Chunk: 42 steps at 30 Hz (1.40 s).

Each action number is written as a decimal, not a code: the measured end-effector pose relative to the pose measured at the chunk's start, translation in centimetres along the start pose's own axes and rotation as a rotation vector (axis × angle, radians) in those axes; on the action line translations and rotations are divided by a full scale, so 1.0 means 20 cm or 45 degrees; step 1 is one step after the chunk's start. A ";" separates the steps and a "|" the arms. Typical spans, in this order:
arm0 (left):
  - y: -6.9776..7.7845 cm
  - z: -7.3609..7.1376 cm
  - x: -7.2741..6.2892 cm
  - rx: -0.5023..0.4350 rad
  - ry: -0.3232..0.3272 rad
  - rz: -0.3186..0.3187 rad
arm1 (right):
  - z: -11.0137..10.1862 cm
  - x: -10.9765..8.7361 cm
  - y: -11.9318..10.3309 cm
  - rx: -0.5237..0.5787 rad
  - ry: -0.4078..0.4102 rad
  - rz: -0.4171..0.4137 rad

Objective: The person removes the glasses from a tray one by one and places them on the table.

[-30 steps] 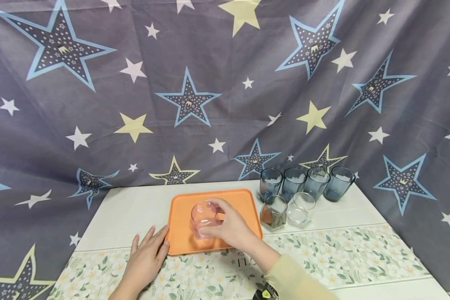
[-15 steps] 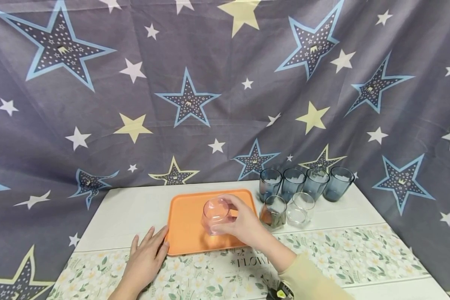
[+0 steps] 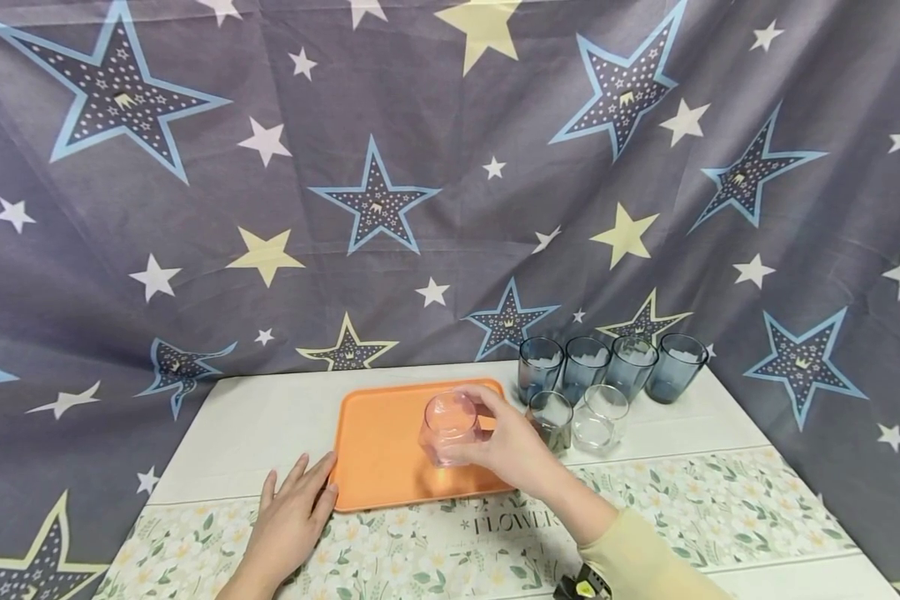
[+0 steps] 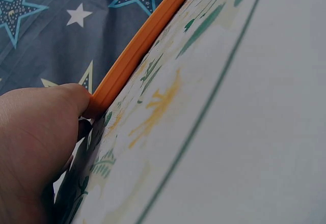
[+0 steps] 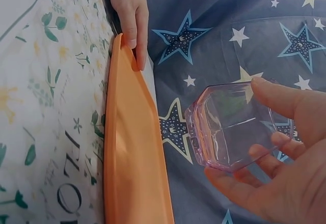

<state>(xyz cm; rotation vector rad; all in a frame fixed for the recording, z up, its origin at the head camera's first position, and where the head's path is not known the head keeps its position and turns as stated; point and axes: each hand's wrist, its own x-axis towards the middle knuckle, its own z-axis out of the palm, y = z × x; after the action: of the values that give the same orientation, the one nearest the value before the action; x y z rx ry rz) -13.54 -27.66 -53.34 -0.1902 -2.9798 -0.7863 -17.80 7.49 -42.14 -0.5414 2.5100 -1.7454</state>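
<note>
A clear pink glass (image 3: 447,429) is held in my right hand (image 3: 506,437), thumb on one side and fingers round the other. In the right wrist view the pink glass (image 5: 229,124) hangs above the orange tray (image 5: 135,147), apart from it. The orange tray (image 3: 375,458) lies flat on the table. My left hand (image 3: 292,517) rests at the tray's left edge with fairly straight fingers; in the left wrist view its thumb touches the tray's corner (image 4: 104,99). Just right of the tray stand a smoky grey glass (image 3: 551,421) and a clear glass (image 3: 598,429), both upright.
Several blue glasses (image 3: 542,371) stand in a row at the back right of the table. A floral band (image 3: 667,508) runs across the white tablecloth. Behind the table hangs a dark star-patterned curtain (image 3: 420,100). A black device (image 3: 583,583) sits by my right sleeve.
My right hand has moved to the right with the pink glass, from the tray's middle toward its right side. The left hand and the tray have stayed in place.
</note>
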 end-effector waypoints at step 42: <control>-0.01 0.01 0.00 -0.002 0.001 -0.002 | -0.45 -0.18 -0.03 0.004 0.066 0.040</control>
<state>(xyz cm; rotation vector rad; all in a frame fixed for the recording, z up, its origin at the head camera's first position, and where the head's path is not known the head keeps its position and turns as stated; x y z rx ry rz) -13.58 -27.72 -53.52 -0.1879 -2.9792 -0.7882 -16.36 16.45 -38.95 -0.4596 2.5351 -1.7747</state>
